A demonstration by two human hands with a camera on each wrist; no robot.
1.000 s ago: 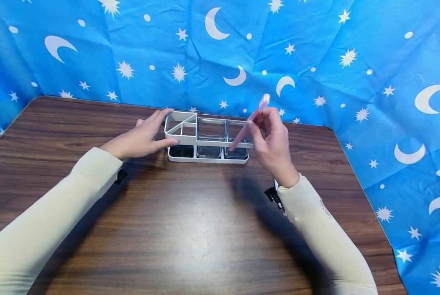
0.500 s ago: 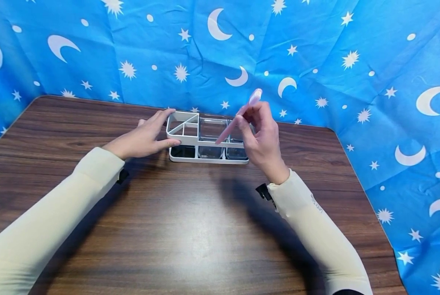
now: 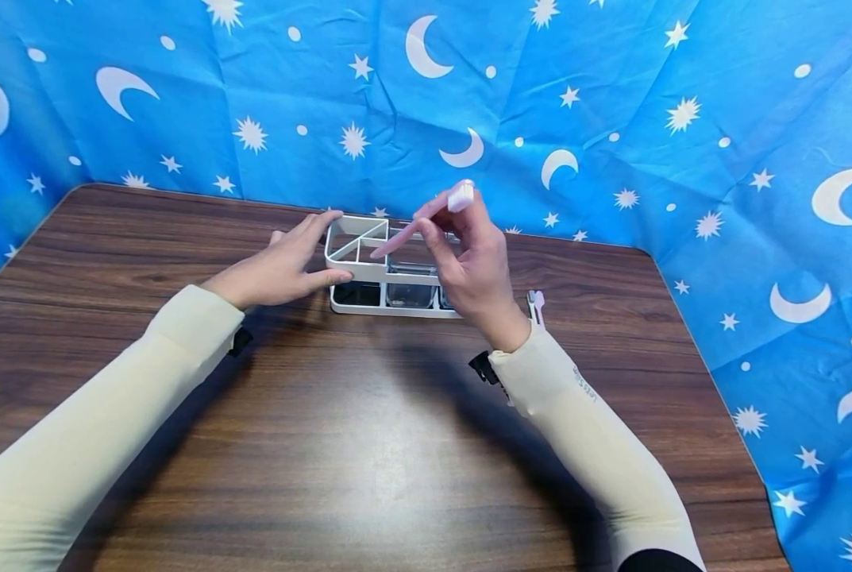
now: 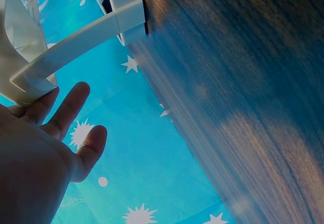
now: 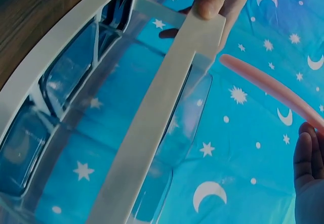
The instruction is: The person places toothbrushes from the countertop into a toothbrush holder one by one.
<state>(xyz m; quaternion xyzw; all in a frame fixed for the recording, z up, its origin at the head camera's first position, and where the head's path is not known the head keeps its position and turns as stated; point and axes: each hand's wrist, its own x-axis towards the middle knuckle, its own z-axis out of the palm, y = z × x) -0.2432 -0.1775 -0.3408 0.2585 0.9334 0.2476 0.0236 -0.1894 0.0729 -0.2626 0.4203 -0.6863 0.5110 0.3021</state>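
Note:
A white two-tier toothbrush holder (image 3: pixel 364 271) stands near the table's back edge, its left end split by a diagonal divider. Clear cups (image 5: pixel 66 77) sit in its other compartments. My left hand (image 3: pixel 275 266) grips that left end, thumb on the front rail and fingers behind; in the left wrist view some fingers (image 4: pixel 68 110) spread off it. My right hand (image 3: pixel 479 274) pinches a pink toothbrush (image 3: pixel 400 238) above the holder. The bristle head is up at the right and the handle end slants down-left, overlapping the divided section. This hand hides the holder's right end.
Two more toothbrushes (image 3: pixel 536 306), one with a pink head, lie on the wooden table (image 3: pixel 325 445) right of the holder, partly behind my right wrist. A blue cloth (image 3: pixel 368 95) with moons and stars hangs along the table's back and right.
My right hand has moved left with the toothbrush, from the right compartment to the divided section, and the handle lies flatter. Two toothbrushes on the right are uncovered. My left hand keeps its grip.

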